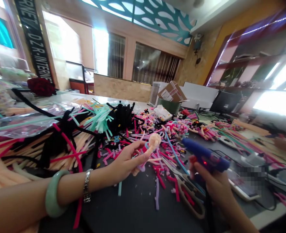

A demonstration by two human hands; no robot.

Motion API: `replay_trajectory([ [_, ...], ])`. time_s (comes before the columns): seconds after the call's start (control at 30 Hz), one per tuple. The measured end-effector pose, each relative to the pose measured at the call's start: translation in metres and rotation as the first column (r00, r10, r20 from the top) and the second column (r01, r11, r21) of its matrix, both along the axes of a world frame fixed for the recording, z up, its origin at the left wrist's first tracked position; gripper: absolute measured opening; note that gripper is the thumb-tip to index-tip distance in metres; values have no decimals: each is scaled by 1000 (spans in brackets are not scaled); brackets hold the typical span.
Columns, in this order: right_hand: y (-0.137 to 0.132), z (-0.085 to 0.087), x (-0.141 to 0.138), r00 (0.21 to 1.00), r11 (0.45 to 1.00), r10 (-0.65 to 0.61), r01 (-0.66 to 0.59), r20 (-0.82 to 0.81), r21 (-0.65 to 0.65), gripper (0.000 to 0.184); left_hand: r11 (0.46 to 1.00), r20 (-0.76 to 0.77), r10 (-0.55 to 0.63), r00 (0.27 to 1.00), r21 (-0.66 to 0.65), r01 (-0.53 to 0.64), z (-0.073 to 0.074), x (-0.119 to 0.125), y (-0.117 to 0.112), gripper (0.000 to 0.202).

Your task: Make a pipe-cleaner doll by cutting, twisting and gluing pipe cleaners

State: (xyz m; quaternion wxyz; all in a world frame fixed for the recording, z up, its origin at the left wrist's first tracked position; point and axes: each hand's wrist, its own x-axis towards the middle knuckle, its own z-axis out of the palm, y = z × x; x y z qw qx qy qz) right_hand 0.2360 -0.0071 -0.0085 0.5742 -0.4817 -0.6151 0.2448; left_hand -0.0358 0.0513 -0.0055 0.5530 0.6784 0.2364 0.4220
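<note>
My left hand is closed around a small pipe-cleaner doll with a round cream head and a pink and blue body; its lower part is partly hidden by my fingers. My right hand grips a blue hot glue gun, with a red light glowing on its side. The gun's nozzle points left toward the doll, apart from it. Below the gun, scissors with grey-brown handles lie on the dark table. Cut pink and lilac pipe-cleaner pieces are scattered between my hands.
Bundles of black and mint pipe cleaners lie at the back left, beside long peach ones. Finished-looking small dolls are heaped behind. A phone and cables lie at right. A cardboard box and a monitor stand farther back.
</note>
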Motion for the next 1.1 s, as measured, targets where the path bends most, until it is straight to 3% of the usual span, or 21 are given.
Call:
replay_trajectory([
  [0.07, -1, -6, 2, 959, 999, -7, -8, 285, 51, 17, 1000, 3, 12, 1000, 8, -12, 2, 0, 0, 34],
  [0.17, 0, -13, 6, 751, 963, -92, -100, 654, 250, 30, 999, 8, 29, 1000, 27, -29, 3, 0, 0, 35],
  [0.23, 1, -16, 10, 623, 937, -123, -185, 772, 298, 38, 999, 12, 39, 999, 38, -39, 3, -1, 0, 36],
  [0.3, 2, -18, 13, 564, 924, -147, -214, 812, 316, 40, 998, 13, 47, 999, 40, -47, 2, -1, 1, 37],
  [0.5, 3, -21, 15, 506, 907, -230, -199, 832, 372, 36, 994, 10, 103, 995, 31, -103, 2, -1, 2, 39],
  [0.77, 0, -3, -1, 451, 861, -295, -257, 843, 439, 26, 997, 24, 80, 996, 20, -81, 0, 1, -1, 37],
  [0.9, 2, -5, -1, 434, 848, -314, -271, 844, 455, 27, 996, 18, 85, 996, 20, -85, -3, 1, 1, 37],
  [1.0, 5, -12, 3, 454, 869, -303, -228, 838, 438, 30, 995, 11, 93, 996, 26, -93, -3, 1, 2, 37],
  [1.1, 5, -15, 3, 559, 886, -294, -147, 776, 441, 30, 996, -4, 82, 997, 46, -82, -4, 1, 2, 35],
])
